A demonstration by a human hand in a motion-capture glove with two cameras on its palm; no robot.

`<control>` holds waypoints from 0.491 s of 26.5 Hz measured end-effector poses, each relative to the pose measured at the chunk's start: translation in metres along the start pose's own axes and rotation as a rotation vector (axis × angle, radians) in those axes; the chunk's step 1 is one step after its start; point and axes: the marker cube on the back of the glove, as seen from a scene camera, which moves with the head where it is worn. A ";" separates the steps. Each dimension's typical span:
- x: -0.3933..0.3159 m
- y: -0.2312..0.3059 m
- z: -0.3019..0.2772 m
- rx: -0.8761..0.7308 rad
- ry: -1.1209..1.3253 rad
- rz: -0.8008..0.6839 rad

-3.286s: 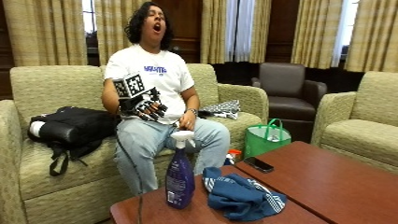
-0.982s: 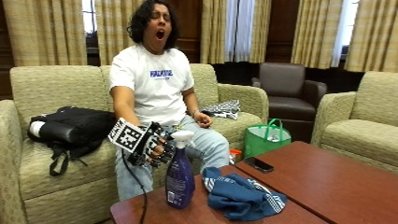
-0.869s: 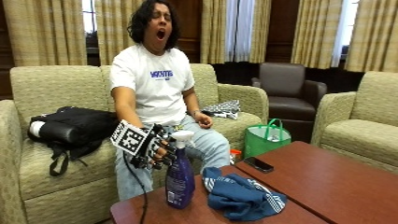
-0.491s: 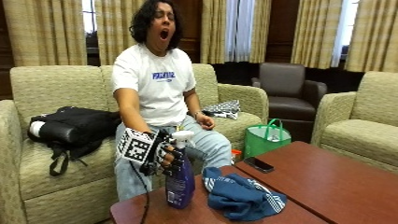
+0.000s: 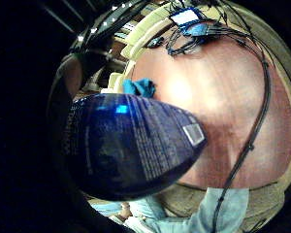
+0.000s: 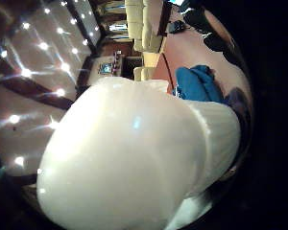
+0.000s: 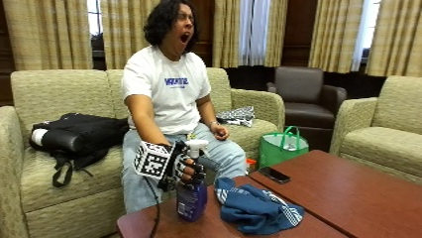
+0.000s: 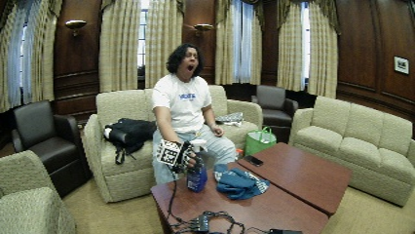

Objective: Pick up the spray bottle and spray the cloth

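A blue spray bottle (image 7: 192, 199) with a white spray head (image 7: 196, 145) stands upright on the brown table (image 7: 342, 198), near its corner in front of the seated person. My gloved right hand (image 7: 188, 171) grips the bottle's neck just under the head, fingers curled round it. The blue cloth (image 7: 257, 208) lies crumpled on the table right beside the bottle. In the little finger side palm view the bottle's dark blue body (image 5: 131, 145) fills the middle, with the cloth (image 5: 140, 87) beyond. The thumb side palm view is filled by the white head (image 6: 129, 158).
A black phone (image 7: 274, 174) lies on the table behind the cloth. A green bag (image 7: 284, 146) stands on the floor by the sofa, and a black backpack (image 7: 79, 136) lies on it. Cables (image 8: 204, 222) sprawl over the table's near end. The bare hand (image 7: 219, 132) rests on the thigh.
My right hand came down from chest height to the bottle and curled its fingers round the neck. The bottle and cloth stay where they were.
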 end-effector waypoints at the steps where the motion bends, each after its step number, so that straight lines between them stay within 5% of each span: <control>1: -0.001 -0.002 0.002 0.002 -0.004 -0.003; 13: -0.013 -0.027 0.017 0.009 0.033 -0.050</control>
